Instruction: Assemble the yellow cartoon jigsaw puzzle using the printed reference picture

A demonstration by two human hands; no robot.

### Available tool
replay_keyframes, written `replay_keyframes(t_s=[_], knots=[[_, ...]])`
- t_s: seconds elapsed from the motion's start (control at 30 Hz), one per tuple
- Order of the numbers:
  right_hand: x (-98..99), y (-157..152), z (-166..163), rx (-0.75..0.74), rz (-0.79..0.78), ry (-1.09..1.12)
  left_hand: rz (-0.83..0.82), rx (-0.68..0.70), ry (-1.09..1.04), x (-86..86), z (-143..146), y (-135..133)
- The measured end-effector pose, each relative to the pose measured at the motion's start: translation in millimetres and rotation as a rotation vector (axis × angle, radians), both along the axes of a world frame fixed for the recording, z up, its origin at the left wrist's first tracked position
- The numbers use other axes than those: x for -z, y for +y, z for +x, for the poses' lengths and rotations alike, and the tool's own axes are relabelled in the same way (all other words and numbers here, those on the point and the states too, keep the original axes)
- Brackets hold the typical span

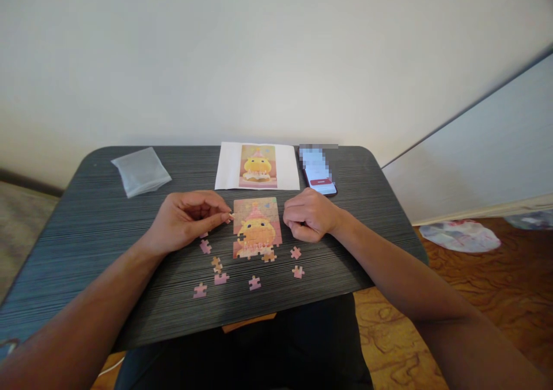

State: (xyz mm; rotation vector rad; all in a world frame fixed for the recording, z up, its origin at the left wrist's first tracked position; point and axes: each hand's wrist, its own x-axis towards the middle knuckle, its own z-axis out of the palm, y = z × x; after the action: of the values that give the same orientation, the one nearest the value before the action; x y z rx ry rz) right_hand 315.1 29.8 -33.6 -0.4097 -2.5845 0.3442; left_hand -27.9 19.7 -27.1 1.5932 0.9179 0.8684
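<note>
A partly joined jigsaw puzzle of a yellow cartoon figure lies mid-table, with a gap on its left side and an uneven lower edge. At its left border, my left hand pinches a small puzzle piece between thumb and fingertips; most of that piece is hidden. My right hand rests on the table by the puzzle's right border, its fingers curled into a loose fist with nothing showing in it. Several loose pieces lie below and left of the puzzle, among them a pink piece and an orange-brown one.
Behind the puzzle lies a white sheet printed with the same picture. A lit phone is to its right, and a clear plastic sleeve to the left. The dark table stands against a wall. Plastic bags lie on the floor.
</note>
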Motion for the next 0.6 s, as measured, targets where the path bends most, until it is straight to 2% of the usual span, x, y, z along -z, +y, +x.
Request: replay_keyframes(t_s=[0.2,0.4,0.6], knots=[[-1.4,0.6,-0.2,0.002,0.032,-0.021,0.014,0.009,0.012,-2.0,0.8,0.1],[-1.0,1.4,1.8,0.017,-0.004,0.017,0.01,0.027,0.048,-4.3,2.9,-0.8],[-4.1,2.0,5.0,0.034,-0.02,0.059,0.04,-0.041,0.054,-9.2,5.3,-5.4]])
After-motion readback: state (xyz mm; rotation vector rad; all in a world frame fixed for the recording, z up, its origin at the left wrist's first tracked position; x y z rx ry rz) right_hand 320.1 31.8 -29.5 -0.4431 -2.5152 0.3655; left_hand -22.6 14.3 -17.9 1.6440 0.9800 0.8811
